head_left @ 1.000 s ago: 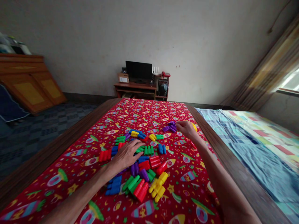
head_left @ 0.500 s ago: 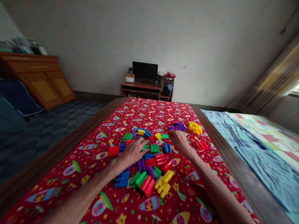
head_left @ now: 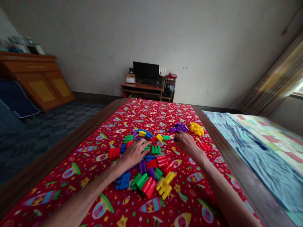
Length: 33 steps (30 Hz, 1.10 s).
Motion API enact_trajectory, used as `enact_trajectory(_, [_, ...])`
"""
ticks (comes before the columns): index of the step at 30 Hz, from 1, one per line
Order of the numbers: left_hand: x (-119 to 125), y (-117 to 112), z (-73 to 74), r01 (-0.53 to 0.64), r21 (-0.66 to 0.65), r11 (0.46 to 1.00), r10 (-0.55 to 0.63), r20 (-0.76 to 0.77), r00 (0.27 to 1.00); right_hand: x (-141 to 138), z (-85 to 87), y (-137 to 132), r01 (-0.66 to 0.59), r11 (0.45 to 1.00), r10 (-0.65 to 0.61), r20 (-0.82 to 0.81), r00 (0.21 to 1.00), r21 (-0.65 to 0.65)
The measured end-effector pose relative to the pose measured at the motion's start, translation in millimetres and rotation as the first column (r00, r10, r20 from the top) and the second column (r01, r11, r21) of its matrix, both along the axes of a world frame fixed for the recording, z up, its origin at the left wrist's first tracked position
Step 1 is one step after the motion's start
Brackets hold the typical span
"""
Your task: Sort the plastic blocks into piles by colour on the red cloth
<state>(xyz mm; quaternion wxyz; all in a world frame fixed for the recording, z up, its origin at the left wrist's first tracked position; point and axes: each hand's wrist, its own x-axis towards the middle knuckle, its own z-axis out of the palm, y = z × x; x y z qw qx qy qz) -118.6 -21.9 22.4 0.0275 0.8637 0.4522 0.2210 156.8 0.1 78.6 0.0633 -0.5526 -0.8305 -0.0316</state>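
Head view, looking down a wooden table (head_left: 59, 148) covered with a red cloth (head_left: 78, 164) printed with rockets and stars. The person's left hand (head_left: 133, 154) lies palm down at the edge of a loose spread of chunky plastic interlocking blocks (head_left: 151, 164), its grip wide open with the fingers splayed, holding nothing. Its fingertips reach a small green block (head_left: 148, 147), and a red block (head_left: 114, 153) lies just beside the hand on the thumb-free side.

The right hand (head_left: 188, 145) sits nearer the right table edge, its fingers curled in a closed grip on a dark blue block (head_left: 175, 139), only the end of which shows past the fingertips. Just ahead of that hand lie a purple cluster (head_left: 178, 127) and a yellow cluster (head_left: 196, 129), with red blocks (head_left: 204, 146) just beside it. A green group (head_left: 155, 150) stands between the hands.

A bed (head_left: 260, 157) runs along the right table edge, and a desk (head_left: 142, 85) with a monitor (head_left: 146, 71) stands beyond the far end.
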Motion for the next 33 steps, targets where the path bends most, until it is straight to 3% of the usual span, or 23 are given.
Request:
enact_trajectory(3, [0, 1, -3.0, 0.006, 0.018, 1.000, -0.006, 0.024, 1.000, 11, 2.5, -4, 0.098, 0.995, -0.099, 0.093, 0.991, 0.020])
enact_trajectory(6, [0, 2, -3.8, 0.003, 0.021, 1.000, -0.003, 0.022, 1.000, 18, 4.8, -8, -0.070, 0.990, 0.069, -0.011, 0.998, -0.124])
enact_trajectory(8, [0, 2, -2.8, 0.002, 0.012, 1.000, -0.002, 0.008, 1.000, 23, 7.3, -10, -0.170, 0.978, 0.154, -0.129, 0.980, -0.123])
enact_trajectory(11, [0, 0, 0.4, -0.005, -0.003, 1.000, 0.005, -0.012, 1.000, 27, 5.0, -9, -0.175, 0.982, 0.163, -0.157, 0.974, -0.067])
enact_trajectory(15, [1, -2, 3.9, -0.007, -0.006, 1.000, 0.007, -0.020, 1.000, 24, -10.1, -3, -0.209, 0.966, 0.194, -0.108, 0.975, -0.153])
enact_trajectory(21, [2, -1, 2.2, 0.010, 0.004, 1.000, -0.010, 0.030, 0.999, 3, -6.6, -9, -0.403, 0.893, 0.358, -0.226, 0.906, -0.202])
enact_trajectory(23, [2, -1, 1.3, 0.006, 0.034, 0.999, -0.008, 0.055, 0.998, 0, -2.6, -12, -0.380, 0.903, 0.347, -0.182, 0.920, -0.199])
enact_trajectory(26, [2, 0, 2.8, -0.020, 0.097, 0.995, 0.012, 0.085, 0.996, 4, -1.2, -10, -0.166, 0.974, 0.161, -0.043, 0.986, -0.157])
enact_trajectory(28, [1, 5, 6.3, -0.038, 0.126, 0.991, 0.026, 0.097, 0.995, 12, -1.0, -6, -0.055, 0.987, 0.057, 0.007, 0.998, -0.152])
enact_trajectory(33, [-2, 37, 15.8, -0.045, 0.137, 0.990, 0.032, 0.092, 0.995, 32, 7.8, 2, -0.117, 0.975, 0.097, -0.108, 0.989, -0.187])
